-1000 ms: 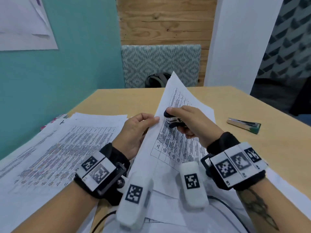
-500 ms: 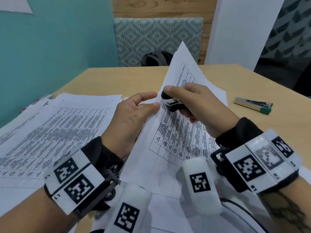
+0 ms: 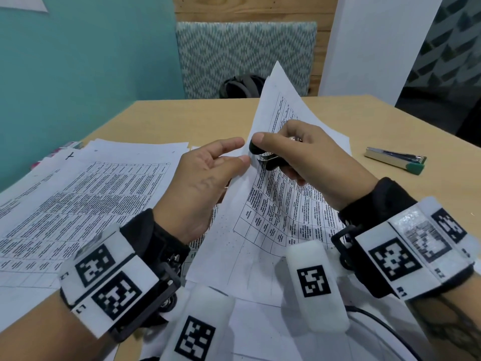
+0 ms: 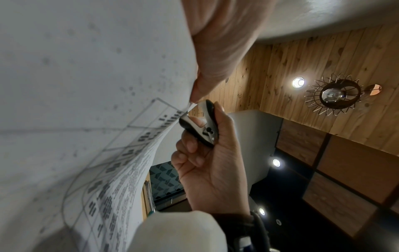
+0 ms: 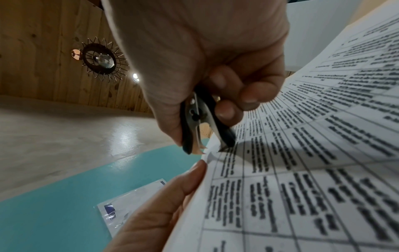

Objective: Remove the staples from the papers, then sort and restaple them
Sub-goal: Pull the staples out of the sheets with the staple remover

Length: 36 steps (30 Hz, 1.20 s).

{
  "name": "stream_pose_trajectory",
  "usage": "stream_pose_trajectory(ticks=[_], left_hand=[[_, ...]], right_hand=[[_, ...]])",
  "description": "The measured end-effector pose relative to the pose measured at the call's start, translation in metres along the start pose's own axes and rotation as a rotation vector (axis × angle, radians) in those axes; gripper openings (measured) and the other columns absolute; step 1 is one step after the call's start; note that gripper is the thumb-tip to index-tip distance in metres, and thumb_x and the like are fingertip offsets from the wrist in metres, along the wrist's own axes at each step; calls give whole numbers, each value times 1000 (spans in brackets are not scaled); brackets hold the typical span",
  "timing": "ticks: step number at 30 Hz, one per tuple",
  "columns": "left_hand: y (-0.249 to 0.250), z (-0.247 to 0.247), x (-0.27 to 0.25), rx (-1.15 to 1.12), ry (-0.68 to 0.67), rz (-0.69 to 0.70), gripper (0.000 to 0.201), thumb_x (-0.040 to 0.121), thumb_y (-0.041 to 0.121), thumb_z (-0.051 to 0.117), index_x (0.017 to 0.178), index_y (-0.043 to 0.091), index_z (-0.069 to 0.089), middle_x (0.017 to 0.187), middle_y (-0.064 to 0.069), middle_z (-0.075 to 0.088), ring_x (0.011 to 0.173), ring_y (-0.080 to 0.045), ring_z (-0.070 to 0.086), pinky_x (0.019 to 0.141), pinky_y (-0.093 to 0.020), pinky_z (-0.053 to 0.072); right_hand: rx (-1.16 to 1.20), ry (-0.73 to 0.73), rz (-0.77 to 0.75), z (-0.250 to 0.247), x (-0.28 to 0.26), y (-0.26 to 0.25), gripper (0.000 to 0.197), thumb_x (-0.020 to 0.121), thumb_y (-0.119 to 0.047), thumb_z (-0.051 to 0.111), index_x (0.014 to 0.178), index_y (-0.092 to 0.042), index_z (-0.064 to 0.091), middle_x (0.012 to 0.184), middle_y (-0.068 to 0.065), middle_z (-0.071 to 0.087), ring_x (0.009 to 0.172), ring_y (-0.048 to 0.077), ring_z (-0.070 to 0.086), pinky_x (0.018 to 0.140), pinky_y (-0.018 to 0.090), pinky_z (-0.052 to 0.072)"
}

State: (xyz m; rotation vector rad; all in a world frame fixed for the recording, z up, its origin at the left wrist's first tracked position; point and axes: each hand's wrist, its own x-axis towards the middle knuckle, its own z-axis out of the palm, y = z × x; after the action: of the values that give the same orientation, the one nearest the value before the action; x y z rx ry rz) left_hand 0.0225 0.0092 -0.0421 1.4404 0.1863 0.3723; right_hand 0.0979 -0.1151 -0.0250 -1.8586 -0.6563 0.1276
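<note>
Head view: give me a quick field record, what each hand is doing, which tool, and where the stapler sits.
left hand: pinches the edge of the raised sheet
right hand: grips the staple remover
remover claws: at the sheet's edge, beside the left fingertips
stapler: lying on the table, right of both hands, untouched
loose papers: spread flat at left

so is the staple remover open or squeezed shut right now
Open: the staple remover's claws stand apart at the edge of the held papers, gripped in the right hand.
</note>
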Motion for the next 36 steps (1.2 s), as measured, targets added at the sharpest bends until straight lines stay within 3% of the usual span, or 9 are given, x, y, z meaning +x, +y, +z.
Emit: stream_pose_trajectory(ticks=[6,9,13,18,23,25,28,31,36], left_hand=[[-3,-3,4,58,8,74,36,85,5,60,121,10,57,86,-23,59,79,-25,57,83,-41,46],[-4,-3,5,77,-9,110,39,85,4,60,123,11,55,74,-14,62,74,-17,61,81,-27,49],[-4,-2,4,70,-34,101,40,85,3,59,123,11,54,57,3,62,66,-11,61,76,-22,50],[-3,0,1,47,-33,58,32,85,4,60,115,14,58,61,1,65,68,-18,59,76,-34,46],[-2,1,1,-34,-36,-8,38,68,11,71,105,14,63,91,-30,61,82,-32,48,80,-45,37],[-2,-1,2,-51,-48,-43,48,61,7,78,106,9,63,95,-25,67,83,-31,54,84,-48,43],[-4,-6,5,-66,-97,-86,46,60,13,69,104,6,62,85,-10,71,72,-21,65,79,-39,55],[-4,-7,5,-74,-115,-119,33,59,13,67,92,8,65,79,-9,70,64,-17,66,69,-32,57],[-3,-1,4,-32,-75,-97,15,71,0,66,85,5,63,79,-17,65,66,-24,61,66,-31,54]], right_hand=[[60,-22,23,1,-2,-4,28,83,-30,65,71,-16,44,44,-14,53,35,-2,41,38,10,28],[91,-28,53,0,-3,-6,27,83,-28,65,70,-16,45,52,-8,55,34,1,36,36,12,27],[91,-32,114,-1,-3,-6,25,82,-29,65,72,-16,45,59,2,51,36,4,32,37,15,23],[91,-61,189,-1,-3,-8,19,83,-29,62,87,-16,49,77,10,45,39,7,31,41,18,23],[143,-47,218,1,-2,-8,11,84,-20,60,87,-13,52,78,13,48,40,7,29,42,18,20],[162,-68,231,2,-3,-8,8,85,-18,59,84,-13,53,74,12,50,39,7,27,42,17,19],[174,-108,255,2,-2,-9,13,86,-20,58,74,-14,54,60,4,52,36,6,29,40,15,22],[189,-112,275,-1,-2,-10,20,85,-22,58,66,-16,54,49,-3,50,34,5,30,38,13,22],[60,-67,146,-1,-4,-12,21,81,-20,63,67,-13,50,61,8,51,34,5,30,37,14,21]])
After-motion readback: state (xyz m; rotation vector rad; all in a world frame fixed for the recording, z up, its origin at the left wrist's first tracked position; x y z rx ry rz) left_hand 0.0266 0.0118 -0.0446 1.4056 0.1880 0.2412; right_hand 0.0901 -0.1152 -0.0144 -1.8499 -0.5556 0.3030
